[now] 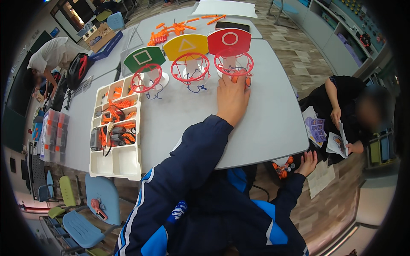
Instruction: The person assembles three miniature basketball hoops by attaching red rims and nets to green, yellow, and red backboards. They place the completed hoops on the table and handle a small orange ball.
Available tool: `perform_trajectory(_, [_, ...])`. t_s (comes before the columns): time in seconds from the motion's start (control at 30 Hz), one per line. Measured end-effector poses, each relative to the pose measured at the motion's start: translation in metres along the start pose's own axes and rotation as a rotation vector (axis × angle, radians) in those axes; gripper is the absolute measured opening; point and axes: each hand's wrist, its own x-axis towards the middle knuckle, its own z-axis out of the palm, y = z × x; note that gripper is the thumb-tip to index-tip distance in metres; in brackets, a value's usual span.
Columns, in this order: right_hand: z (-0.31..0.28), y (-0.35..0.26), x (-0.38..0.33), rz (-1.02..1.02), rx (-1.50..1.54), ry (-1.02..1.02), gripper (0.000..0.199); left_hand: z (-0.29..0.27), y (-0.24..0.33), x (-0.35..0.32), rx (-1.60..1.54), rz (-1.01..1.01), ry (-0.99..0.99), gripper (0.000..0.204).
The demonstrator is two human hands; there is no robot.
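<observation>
Three mini basketball hoops stand in a row on the grey table. They have a green backboard (144, 58) with a square, a yellow backboard (185, 46) with a triangle, and a red backboard (229, 39) with a circle. Under the red rim of the right-hand hoop, my left hand (232, 99) has its fingers closed around a small orange ball (235, 78); the fingertips are partly hidden. My right hand (307, 164) is off the table's right edge, fingers spread and holding nothing. Beside it, below the tabletop, is a container with several orange balls (282, 170).
A white compartment tray (127, 165) of orange building parts and grey motors lies at the left. Orange pieces (177, 29) and a black phone (232, 27) are at the back. A person (348, 102) holding papers sits low at the right; another person (55, 55) bends over at the far left.
</observation>
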Motion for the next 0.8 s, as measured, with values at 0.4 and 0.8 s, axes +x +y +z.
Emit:
perform_trajectory(0.4, [0.125,-0.185,-0.132,-0.615,-0.374,-0.711,0.023,-0.1,-0.014,-0.088,-0.372,-0.196,-0.116,0.062])
perform_trajectory(0.8, [0.25,-0.131,-0.236,-1.348,-0.992,-1.422,0.055,-0.149,-0.083,-0.099,-0.463,-0.2,-0.142,0.057])
